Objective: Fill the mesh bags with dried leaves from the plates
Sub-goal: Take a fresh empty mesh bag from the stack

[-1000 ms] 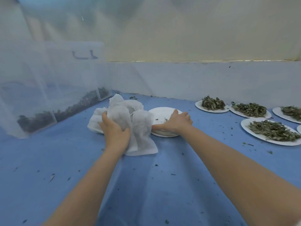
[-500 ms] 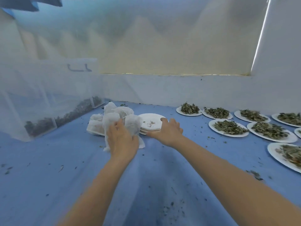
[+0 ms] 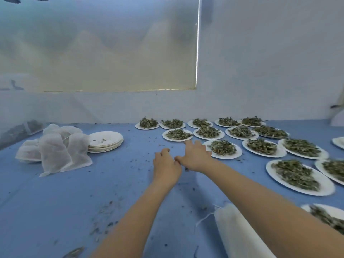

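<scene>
Several white plates heaped with dried green leaves cover the right half of the blue surface; the nearest one to my hands (image 3: pixel 222 148) lies just right of my right hand. Filled white mesh bags (image 3: pixel 55 151) sit in a pile at the left, beside a stack of empty plates (image 3: pixel 105 141). My left hand (image 3: pixel 166 164) and my right hand (image 3: pixel 195 155) hover side by side over the middle of the surface, fingers loosely spread, holding nothing. A stack of flat empty bags (image 3: pixel 238 233) lies at the lower right, partly under my right forearm.
A low white wall (image 3: pixel 167 107) borders the far side. A sheer mesh enclosure (image 3: pixel 16 108) with dark leaves at its bottom stands at the left. Leaf crumbs litter the blue surface (image 3: pixel 55 211). More leaf plates (image 3: pixel 297 175) reach the right edge.
My left hand let go of the bag pile and my right hand left the stacked plates. Both moved right toward the leaf plates, and the view swung right.
</scene>
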The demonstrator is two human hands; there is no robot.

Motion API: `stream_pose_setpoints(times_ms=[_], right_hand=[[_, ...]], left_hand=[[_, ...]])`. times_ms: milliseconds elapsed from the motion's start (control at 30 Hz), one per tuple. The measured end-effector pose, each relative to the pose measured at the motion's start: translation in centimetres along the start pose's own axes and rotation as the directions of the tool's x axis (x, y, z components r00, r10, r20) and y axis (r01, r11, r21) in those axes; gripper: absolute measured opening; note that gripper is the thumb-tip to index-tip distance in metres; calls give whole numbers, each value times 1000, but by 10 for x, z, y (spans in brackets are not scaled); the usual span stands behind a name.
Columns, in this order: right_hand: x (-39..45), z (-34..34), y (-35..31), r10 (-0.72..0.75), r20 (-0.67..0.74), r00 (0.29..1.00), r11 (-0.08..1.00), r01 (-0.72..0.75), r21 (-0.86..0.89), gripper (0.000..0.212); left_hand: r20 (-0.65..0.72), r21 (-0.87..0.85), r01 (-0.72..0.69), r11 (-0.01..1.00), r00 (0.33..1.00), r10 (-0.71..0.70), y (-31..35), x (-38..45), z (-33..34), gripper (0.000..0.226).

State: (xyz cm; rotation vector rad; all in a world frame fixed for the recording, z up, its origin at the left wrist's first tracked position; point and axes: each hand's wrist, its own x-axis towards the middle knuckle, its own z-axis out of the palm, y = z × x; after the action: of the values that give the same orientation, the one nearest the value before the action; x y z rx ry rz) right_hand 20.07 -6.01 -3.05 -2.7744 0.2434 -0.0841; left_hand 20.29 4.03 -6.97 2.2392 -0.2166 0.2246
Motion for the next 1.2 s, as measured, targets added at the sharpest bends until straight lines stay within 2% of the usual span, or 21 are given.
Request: stream_pose_setpoints(times_ms=[133, 300, 400, 500, 633, 700, 800, 933, 1067, 1167, 1200], right_hand=[[12, -22, 73, 139, -1, 990, 990, -139, 16, 67], [37, -29, 129, 187, -13, 982, 979, -186, 83, 41], [56, -27, 149, 229, 29, 973, 973, -230, 20, 45], [71, -24, 160, 286, 77, 955, 958, -285, -17, 66], [84, -14, 169, 343, 70, 937, 939, -344, 1, 109], [87, -9, 170, 361, 46, 932, 931, -363, 43, 120], [85, -7, 166, 352, 22, 936, 935, -353, 38, 120], [78, -14, 144, 315, 15, 949, 949, -315, -1, 124], [68, -16, 100, 235, 11, 972, 972, -235, -26, 116], [60, -4, 57, 169, 50, 984, 986, -169, -7, 121], [56, 3, 41, 145, 66, 987, 989, -145, -9, 122]], left_hand=[[138, -22, -27, 999, 990, 30, 40, 16, 57, 53], [229, 21, -30, 999, 973, 25, 64, 51, 101, 64], [273, 23, 18, 1000, 962, -24, 65, 75, 117, 81], [297, 39, 79, 996, 951, -87, 63, 94, 128, 90], [313, 199, 127, 972, 932, -186, 61, 109, 138, 73], [322, 208, 154, 966, 922, -216, 63, 110, 138, 65], [311, 177, 171, 969, 925, -220, 64, 105, 130, 59], [270, 126, 159, 979, 944, -188, 61, 94, 104, 38], [221, 113, 177, 978, 955, -198, 47, 80, 61, 32], [186, 116, 183, 976, 962, -202, 19, 71, 16, 6], [165, 125, 178, 976, 966, -198, 9, 67, 0, 14]])
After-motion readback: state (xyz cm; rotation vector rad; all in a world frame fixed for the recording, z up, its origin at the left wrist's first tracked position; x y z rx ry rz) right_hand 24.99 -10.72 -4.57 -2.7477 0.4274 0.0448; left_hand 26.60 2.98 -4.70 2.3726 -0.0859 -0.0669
